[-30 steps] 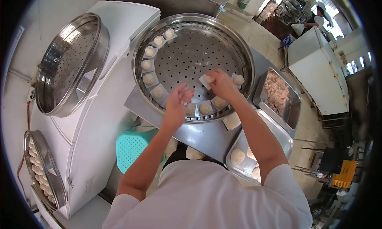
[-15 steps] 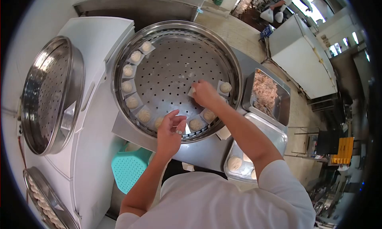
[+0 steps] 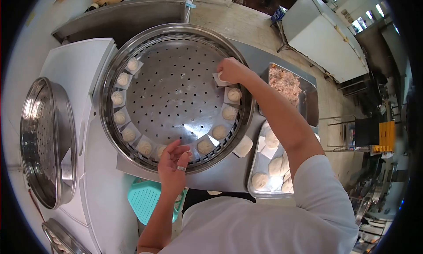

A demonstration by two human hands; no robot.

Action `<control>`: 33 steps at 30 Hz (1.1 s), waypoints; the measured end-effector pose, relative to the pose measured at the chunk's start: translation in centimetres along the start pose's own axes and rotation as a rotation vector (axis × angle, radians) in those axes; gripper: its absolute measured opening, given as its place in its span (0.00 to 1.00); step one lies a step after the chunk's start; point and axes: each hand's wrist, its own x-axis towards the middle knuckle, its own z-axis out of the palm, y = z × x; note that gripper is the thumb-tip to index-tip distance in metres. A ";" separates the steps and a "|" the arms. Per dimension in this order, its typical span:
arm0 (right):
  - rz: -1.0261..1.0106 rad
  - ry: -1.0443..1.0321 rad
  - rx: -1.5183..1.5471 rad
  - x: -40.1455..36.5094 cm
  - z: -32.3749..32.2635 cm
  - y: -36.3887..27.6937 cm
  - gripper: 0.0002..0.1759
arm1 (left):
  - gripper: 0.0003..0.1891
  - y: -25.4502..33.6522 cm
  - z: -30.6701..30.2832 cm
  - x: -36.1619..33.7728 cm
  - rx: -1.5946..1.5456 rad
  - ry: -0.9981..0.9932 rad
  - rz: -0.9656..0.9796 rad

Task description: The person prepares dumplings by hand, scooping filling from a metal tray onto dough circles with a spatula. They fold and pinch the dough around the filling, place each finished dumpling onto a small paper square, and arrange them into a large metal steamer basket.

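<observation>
A large round steamer tray (image 3: 172, 84) with a perforated floor lies in front of me. Small pleated buns (image 3: 144, 147) on white paper squares line its left, near and right sides. At the right inner wall, my right hand (image 3: 233, 70) is closed on a bun (image 3: 221, 77), with its paper square at the tray floor. That hand partly hides the bun. My left hand (image 3: 172, 166) hovers over the near rim, its fingers loosely bent and apart, with a ring on one finger. It appears to hold nothing and covers part of the buns below.
To the right are a pan of pinkish filling (image 3: 285, 84) and a metal tray (image 3: 254, 166) with dough pieces. A dough piece (image 3: 243, 147) lies between them and the steamer. A second steamer tray (image 3: 48, 143) leans left; a teal basket (image 3: 145, 200) sits below.
My right hand has moved from over the tray floor to the far right inner wall with the bun. The view has shifted, and my left hand stays near the front rim.
</observation>
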 end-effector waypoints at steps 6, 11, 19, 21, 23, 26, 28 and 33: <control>-0.060 0.106 -0.068 -0.9 0.1 0.8 0.16 | 0.22 -0.2 0.3 -0.1 0.028 0.014 0.021; -0.042 0.108 -0.030 -1.5 -0.1 1.0 0.16 | 0.22 -0.3 0.6 -0.2 0.059 0.020 0.042; -0.004 0.029 -0.091 -2.2 -0.7 0.8 0.17 | 0.22 -0.4 0.7 -0.3 0.054 0.027 0.026; -0.024 0.052 -0.100 -2.3 -0.6 0.9 0.17 | 0.21 -0.3 0.8 -0.3 0.062 0.032 0.028; -0.020 0.056 -0.100 -2.3 -0.6 1.0 0.18 | 0.21 -0.3 0.8 -0.3 0.064 0.035 0.028; 0.018 0.068 -0.078 -2.4 -0.8 1.0 0.16 | 0.22 -0.1 0.9 -0.3 0.061 0.037 0.029; 0.039 0.113 -0.049 -3.0 -0.8 0.5 0.13 | 0.22 -0.3 0.9 -0.3 0.064 0.038 0.037; 0.008 0.070 -0.076 -2.2 -0.4 0.5 0.14 | 0.22 -0.2 0.8 -0.4 0.064 0.037 0.029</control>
